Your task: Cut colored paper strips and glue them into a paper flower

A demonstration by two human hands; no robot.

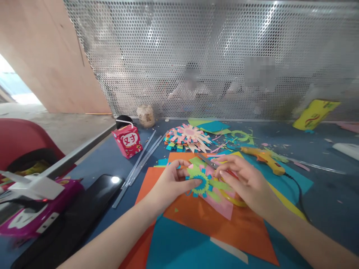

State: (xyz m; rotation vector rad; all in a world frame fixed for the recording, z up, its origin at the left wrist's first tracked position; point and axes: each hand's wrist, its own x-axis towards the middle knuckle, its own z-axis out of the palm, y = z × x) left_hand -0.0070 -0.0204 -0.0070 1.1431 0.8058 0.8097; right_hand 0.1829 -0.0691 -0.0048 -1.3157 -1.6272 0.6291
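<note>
My left hand pinches a layered paper flower in blue, green and pink, its thumb pressed near the blue centre. In my right hand is a pair of scissors, its blades pointing up and left past the flower's upper edge. The yellow scissor handle shows below my right fingers, and part of the grip is hidden behind them. Beneath both hands lie an orange paper sheet and a piece of pink paper. Farther back rests a pile of fringed paper flowers.
To the right lies an orange glue gun with a black cord. Clear glue sticks, a red drink carton and a black phone are on the left. A perforated metal panel stands behind the table.
</note>
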